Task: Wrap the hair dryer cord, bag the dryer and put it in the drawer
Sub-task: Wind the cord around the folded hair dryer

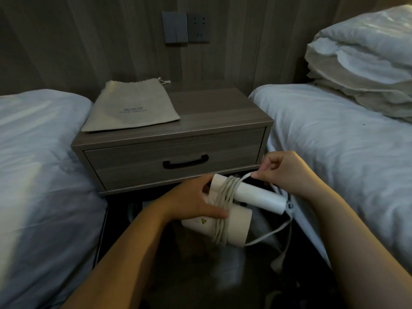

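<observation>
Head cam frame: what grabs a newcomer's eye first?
First, the white hair dryer low in the centre, its cord looped several times around the body. The left hand grips the dryer while the right hand pinches the cord above the handle; loose cord and the plug hang lower right. Behind them, the beige drawstring bag lies flat on the nightstand, whose drawer is closed.

**Little to read here**

On the white hair dryer (pixel 231 226) that I hold at lower centre of the frame, a small yellow warning triangle (pixel 203 221) sits on the barrel, with faint marks beside it too small for me to read. The cloth bag (pixel 131 108) on the nightstand (pixel 214 112), upper centre-left, bears two dark printed lines, blurred beyond reading.
</observation>
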### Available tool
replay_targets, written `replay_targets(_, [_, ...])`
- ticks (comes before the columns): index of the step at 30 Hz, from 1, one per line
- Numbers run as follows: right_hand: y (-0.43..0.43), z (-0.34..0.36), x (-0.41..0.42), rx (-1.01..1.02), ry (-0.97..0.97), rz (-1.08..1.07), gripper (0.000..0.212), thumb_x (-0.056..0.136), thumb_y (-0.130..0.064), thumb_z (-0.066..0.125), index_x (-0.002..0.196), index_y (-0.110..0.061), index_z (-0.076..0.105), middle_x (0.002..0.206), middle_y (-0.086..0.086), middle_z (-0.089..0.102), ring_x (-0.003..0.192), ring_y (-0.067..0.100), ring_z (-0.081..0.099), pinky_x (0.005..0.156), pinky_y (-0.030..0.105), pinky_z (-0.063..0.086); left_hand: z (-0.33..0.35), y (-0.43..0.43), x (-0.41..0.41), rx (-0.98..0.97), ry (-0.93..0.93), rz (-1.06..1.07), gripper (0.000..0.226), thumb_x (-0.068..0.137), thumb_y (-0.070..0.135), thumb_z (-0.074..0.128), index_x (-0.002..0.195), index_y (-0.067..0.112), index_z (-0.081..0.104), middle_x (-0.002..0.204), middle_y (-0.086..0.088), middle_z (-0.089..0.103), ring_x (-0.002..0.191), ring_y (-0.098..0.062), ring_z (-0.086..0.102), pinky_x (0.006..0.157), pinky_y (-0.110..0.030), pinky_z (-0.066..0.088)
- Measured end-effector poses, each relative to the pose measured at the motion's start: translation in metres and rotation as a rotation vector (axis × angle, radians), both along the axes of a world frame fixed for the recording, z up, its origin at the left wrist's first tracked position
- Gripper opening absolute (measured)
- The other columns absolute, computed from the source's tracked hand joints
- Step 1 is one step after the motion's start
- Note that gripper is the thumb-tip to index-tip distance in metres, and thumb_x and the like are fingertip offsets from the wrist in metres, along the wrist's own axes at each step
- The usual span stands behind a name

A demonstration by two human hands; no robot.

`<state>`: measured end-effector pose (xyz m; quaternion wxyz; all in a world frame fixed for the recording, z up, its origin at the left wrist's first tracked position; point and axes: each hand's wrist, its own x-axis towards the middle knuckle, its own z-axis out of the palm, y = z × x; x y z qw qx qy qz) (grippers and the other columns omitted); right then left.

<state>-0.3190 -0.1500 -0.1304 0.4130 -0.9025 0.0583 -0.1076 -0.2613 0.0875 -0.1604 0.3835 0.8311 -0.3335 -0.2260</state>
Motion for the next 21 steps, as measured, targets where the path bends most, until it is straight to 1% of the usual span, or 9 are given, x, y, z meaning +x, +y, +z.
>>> replay_targets(3, [-0.004,-0.001,0.001,0.216,0.049,0.096,0.020,0.068,-0.026,0.081,0.058,-0.017,0.066,0.047,-0.004,0.063,0.041,-0.001,0.051,0.043,0.010,0.039,0.004,0.000,-0.002,-0.090,0.121,-0.036,0.057,0.056,0.049,0.076,0.105,0.059,0.048,0.109,0.031,0.059,0.101,0.013,0.054,0.079,-0.012,0.046])
replay_targets(7, [0.000,-0.009,0.012,0.503,0.119,0.083,0.019,0.067,-0.011,0.077,0.051,-0.017,0.069,0.049,-0.005,0.066,0.048,0.003,0.059,0.045,0.013,0.046,-0.004,-0.006,-0.002,-0.232,0.229,-0.026,0.067,0.056,0.044,0.074,0.118,0.041,0.049,0.126,0.006,0.058,0.117,-0.012,0.055,0.099,-0.038,0.045])
replay_targets(9, [0.006,-0.014,0.018,0.693,0.148,0.079,0.005,0.053,-0.012,0.074,0.054,-0.014,0.069,0.055,0.000,0.069,0.055,0.013,0.063,0.052,0.020,0.053,-0.007,-0.010,-0.003,-0.297,0.286,0.004,0.062,0.056,0.045,0.072,0.114,0.043,0.049,0.124,0.003,0.059,0.116,-0.016,0.055,0.097,-0.038,0.046])
replay_targets(10, [0.009,-0.018,0.019,0.737,0.150,0.078,0.010,0.051,-0.013,0.073,0.061,-0.012,0.070,0.059,0.002,0.069,0.060,0.017,0.064,0.060,0.025,0.055,-0.008,-0.012,-0.003,-0.328,0.311,0.022,0.058,0.058,0.042,0.074,0.111,0.043,0.050,0.121,0.004,0.060,0.112,-0.015,0.057,0.093,-0.035,0.048])
replay_targets(13, [0.017,-0.021,0.016,0.697,0.073,0.060,0.021,0.078,0.007,0.061,0.099,0.004,0.064,0.079,0.005,0.068,0.075,0.019,0.063,0.075,0.032,0.052,-0.011,-0.017,-0.004,-0.468,0.401,0.117,0.041,0.065,0.039,0.067,0.104,0.039,0.055,0.104,0.011,0.066,0.093,-0.006,0.066,0.072,-0.018,0.052])
replay_targets(14, [0.018,-0.022,0.016,0.693,0.038,0.085,0.022,0.083,0.007,0.056,0.104,0.004,0.062,0.079,0.002,0.071,0.074,0.016,0.065,0.073,0.028,0.053,-0.011,-0.019,-0.003,-0.518,0.442,0.173,0.039,0.065,0.041,0.062,0.103,0.036,0.057,0.098,0.012,0.068,0.088,-0.004,0.067,0.069,-0.018,0.052])
replay_targets(16, [0.020,-0.022,0.013,0.758,0.026,0.158,0.021,0.086,0.006,0.051,0.098,-0.005,0.066,0.072,-0.002,0.074,0.066,0.011,0.068,0.062,0.021,0.055,-0.010,-0.021,0.000,-0.601,0.514,0.292,0.043,0.062,0.048,0.056,0.101,0.030,0.059,0.089,0.011,0.073,0.083,-0.005,0.068,0.071,-0.023,0.053])
replay_targets(18, [0.022,-0.022,0.012,0.875,0.060,0.169,0.024,0.087,0.005,0.049,0.090,-0.010,0.068,0.065,0.005,0.069,0.052,0.014,0.060,0.048,0.019,0.048,-0.007,-0.021,0.005,-0.668,0.581,0.390,0.046,0.059,0.054,0.055,0.097,0.028,0.060,0.081,0.009,0.075,0.077,-0.006,0.069,0.064,-0.024,0.054])
replay_targets(21, [0.025,-0.020,0.014,0.876,0.132,0.139,0.023,0.090,0.005,0.044,0.090,-0.005,0.065,0.061,0.010,0.060,0.038,0.011,0.045,0.037,0.016,0.036,-0.004,-0.018,0.012,-0.718,0.653,0.498,0.051,0.054,0.060,0.058,0.094,0.029,0.061,0.085,0.000,0.075,0.078,-0.016,0.071,0.061,-0.029,0.055])
